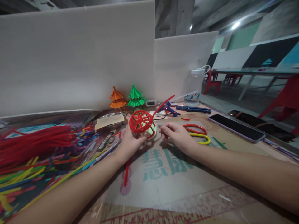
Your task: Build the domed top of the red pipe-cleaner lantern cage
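Note:
A red spoked wheel-like frame (140, 121) made of fuzzy stems is held in my left hand (133, 141), its fingers wrapped round the lower part. A long red stem (163, 105) sticks up from it to the right, and another red stem (126, 174) hangs below my left hand. My right hand (174, 133) is just right of the frame, its fingers curled together; what they hold, if anything, is too small to name. Beside my right hand lie a red loop (197, 127) and a yellow loop (205, 140). A pale green piece (153, 129) shows behind the frame.
Orange (116, 99) and green (135, 96) tree models stand at the back, left of a blue glue gun (169, 109). Blue-handled pliers (193, 109), a bottle (194, 88) and a phone (235, 127) are to the right. Piled red stems (35, 143) and coloured scraps cover the left.

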`<state>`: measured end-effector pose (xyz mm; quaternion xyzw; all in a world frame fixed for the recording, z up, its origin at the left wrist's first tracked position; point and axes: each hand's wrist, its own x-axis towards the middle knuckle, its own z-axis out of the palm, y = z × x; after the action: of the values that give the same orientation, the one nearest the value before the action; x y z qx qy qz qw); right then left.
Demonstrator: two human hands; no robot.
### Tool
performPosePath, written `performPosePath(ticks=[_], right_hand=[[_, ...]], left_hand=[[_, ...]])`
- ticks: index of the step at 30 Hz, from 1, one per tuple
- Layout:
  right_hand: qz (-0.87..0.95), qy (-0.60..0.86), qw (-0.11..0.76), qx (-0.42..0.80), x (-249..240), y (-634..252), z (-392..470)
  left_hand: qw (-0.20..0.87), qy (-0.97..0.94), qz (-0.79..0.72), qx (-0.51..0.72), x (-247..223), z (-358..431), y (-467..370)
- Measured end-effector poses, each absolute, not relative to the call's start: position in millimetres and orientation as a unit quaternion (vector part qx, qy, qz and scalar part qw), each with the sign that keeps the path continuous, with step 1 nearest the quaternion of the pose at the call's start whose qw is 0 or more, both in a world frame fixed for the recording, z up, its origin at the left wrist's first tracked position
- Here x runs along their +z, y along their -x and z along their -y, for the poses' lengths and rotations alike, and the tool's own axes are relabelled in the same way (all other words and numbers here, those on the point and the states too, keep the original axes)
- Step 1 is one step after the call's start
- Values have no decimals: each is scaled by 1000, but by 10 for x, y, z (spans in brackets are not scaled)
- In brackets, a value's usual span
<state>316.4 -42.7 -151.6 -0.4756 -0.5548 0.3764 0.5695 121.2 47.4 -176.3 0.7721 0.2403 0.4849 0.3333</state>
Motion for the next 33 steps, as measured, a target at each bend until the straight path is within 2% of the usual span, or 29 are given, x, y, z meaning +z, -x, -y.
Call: performPosePath(ticks=[7,15,25,28,33], right_hand=[[557,442,562,423,-1580,-3138,405],[551,424,583,421,-1582,-3145,401],[545,416,553,473,-1540,-3148,440],[564,454,540,430,-1486,-3205,393],[634,507,520,266,-1357,-3370,295]], left_hand=[[317,-771,-252,492,-1761,-464,-1209],[312,-784,-244,478,-1756,-462,-1200],[331,-780,-223,482,-1706,-407,-1219],[331,-776,-230,485,-1683,-381,-1202],[344,-791,-214,458,-1681,-381,-1166]])
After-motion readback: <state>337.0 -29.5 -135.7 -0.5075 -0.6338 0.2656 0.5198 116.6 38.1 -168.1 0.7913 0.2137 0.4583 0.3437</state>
